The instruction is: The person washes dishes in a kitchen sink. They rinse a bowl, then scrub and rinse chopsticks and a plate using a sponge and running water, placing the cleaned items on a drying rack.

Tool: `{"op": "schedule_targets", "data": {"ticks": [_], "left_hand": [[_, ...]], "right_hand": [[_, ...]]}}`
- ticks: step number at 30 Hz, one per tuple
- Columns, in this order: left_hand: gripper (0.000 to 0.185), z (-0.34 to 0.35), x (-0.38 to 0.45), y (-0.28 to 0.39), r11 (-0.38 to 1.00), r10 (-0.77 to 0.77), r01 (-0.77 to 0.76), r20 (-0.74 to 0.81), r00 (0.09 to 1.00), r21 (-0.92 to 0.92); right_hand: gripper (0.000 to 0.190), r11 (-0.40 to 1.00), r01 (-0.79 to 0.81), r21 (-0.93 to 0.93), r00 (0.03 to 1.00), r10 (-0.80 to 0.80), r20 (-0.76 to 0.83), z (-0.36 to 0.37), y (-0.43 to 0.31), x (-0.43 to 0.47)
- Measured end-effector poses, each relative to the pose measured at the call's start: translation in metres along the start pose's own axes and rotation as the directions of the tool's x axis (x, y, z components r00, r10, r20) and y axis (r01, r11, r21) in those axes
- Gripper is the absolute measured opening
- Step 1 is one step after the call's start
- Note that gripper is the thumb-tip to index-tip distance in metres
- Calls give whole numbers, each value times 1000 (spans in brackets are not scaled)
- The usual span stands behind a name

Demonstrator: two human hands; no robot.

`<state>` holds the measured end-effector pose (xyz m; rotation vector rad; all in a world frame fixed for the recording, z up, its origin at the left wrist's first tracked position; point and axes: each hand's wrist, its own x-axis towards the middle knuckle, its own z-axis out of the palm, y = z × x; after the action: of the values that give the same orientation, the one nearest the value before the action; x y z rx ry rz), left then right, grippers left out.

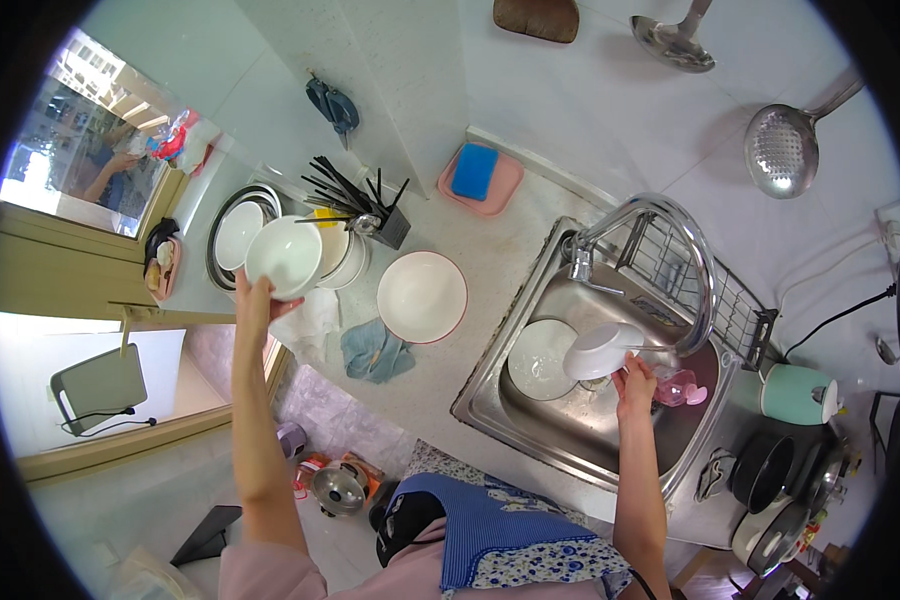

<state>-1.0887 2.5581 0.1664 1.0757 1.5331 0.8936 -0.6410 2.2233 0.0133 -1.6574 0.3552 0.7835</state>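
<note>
My left hand [259, 300] grips the rim of a white bowl [285, 256], held beside a metal basin [211, 259] that holds another white bowl [241, 235]. Over the sink my right hand [634, 384] holds a small white bowl [598, 351], tilted under the end of the chrome faucet [701, 300], where water appears to run. Below it, a white plate or shallow bowl [543, 360] with water in it lies in the steel sink [562, 442]. A pink bottle [676, 387] lies right of my right hand. A large white bowl with a red rim [422, 297] stands on the counter between my hands.
A blue-grey cloth [376, 351] and a black chopstick holder [393, 227] are near the large bowl. A blue sponge [475, 172] sits on a pink tray [506, 184]. Behind the sink stands a wire rack [720, 292]; at right are a mint-green appliance [799, 394] and black pan [762, 472].
</note>
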Motion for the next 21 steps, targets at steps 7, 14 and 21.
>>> {"op": "schedule_targets", "data": {"ticks": [7, 14, 21], "left_hand": [[44, -20, 86, -17, 853, -146, 95, 60, 987, 512], [49, -3, 90, -10, 889, -458, 438, 295, 839, 133], [52, -34, 127, -49, 839, -544, 509, 333, 771, 193]], "right_hand": [[17, 1000, 3, 30, 999, -4, 43, -3, 3, -1], [18, 999, -7, 42, 1000, 7, -15, -10, 6, 1], [32, 998, -44, 51, 999, 45, -18, -8, 15, 2]]}}
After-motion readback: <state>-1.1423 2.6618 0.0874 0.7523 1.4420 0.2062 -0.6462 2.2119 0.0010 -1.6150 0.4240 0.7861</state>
